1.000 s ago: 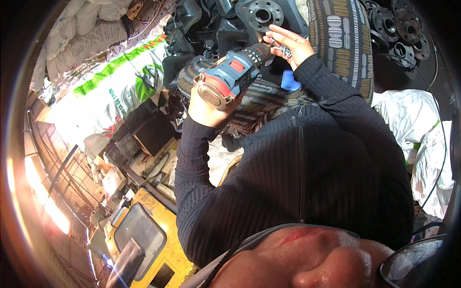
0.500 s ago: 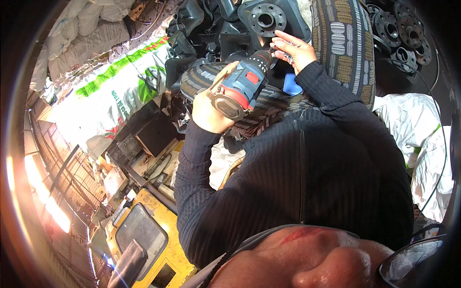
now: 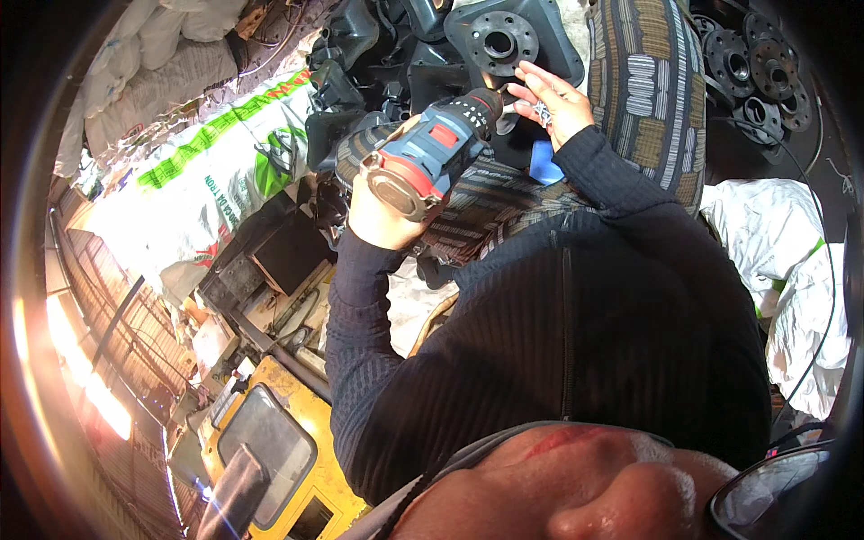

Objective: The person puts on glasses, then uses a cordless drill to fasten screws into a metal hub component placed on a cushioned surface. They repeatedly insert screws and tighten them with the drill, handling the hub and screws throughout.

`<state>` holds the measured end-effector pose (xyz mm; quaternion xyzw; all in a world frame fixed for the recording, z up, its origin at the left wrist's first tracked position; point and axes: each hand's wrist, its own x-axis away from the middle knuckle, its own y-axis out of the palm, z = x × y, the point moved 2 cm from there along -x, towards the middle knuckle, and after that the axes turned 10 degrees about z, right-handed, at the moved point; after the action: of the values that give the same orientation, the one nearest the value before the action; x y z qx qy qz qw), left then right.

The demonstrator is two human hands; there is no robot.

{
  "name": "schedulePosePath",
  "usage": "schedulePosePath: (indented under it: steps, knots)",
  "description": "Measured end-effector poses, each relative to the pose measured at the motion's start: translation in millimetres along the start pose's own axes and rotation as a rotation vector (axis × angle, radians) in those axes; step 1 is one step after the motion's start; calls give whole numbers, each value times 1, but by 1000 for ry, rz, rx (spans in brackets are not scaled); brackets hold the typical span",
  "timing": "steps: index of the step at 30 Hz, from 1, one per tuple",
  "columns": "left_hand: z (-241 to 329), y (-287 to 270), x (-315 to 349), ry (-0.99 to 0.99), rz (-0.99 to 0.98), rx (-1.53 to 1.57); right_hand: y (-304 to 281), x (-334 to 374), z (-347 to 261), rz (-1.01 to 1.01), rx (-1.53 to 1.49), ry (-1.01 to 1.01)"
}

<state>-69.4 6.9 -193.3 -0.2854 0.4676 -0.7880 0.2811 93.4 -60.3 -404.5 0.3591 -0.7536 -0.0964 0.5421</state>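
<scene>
My left hand (image 3: pixel 378 214) is closed round the handle of a blue-and-black cordless drill (image 3: pixel 430 151) with red parts. Its chuck points up and right, and the tip ends beside the fingertips of my right hand (image 3: pixel 565 110). Several small silvery screws (image 3: pixel 543 113) lie in the curled fingers of that hand, while thumb and forefinger reach toward the drill tip. Just beyond the fingertips is a round metal flange (image 3: pixel 498 43) with holes, set on a black square-based part (image 3: pixel 560 56). What the drill tip touches, I cannot tell.
More black moulded parts (image 3: pixel 346 40) pile up at the far side. A patterned cushioned armrest (image 3: pixel 641 99) runs along the right, with several metal flanges (image 3: pixel 774 67) beyond it. A blue piece (image 3: pixel 545 164) lies below my right wrist. White sacks (image 3: pixel 216 180) stand left, near a yellow machine (image 3: pixel 328 450).
The drill in my left hand has shifted a little left and tilted. My right hand's fingers have spread slightly, showing more of the screws.
</scene>
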Motion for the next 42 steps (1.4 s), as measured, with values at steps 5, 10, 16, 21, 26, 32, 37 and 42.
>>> schedulePosePath:
  steps: [5,10,16,21,26,32,37,42]
  knots:
    - [2,-4,-21,-8,96,94,-12,-4,8,73,34,38]
    - [0,-7,-21,-16,-10,96,-15,1,9,-92,-14,72]
    - [-8,-1,2,94,-39,-12,3,18,19,-277,-83,458]
    - [-17,1,33,-95,-1,73,3,30,30,-287,-18,511]
    - [-28,20,35,-361,118,270,-19,25,55,-228,371,536]
    - [-38,61,-5,-233,-97,176,-53,-2,80,128,494,392]
    - [-40,77,-37,-297,-98,270,-62,-24,92,316,350,368]
    - [-48,91,-47,-469,-248,350,-60,-31,90,372,326,304]
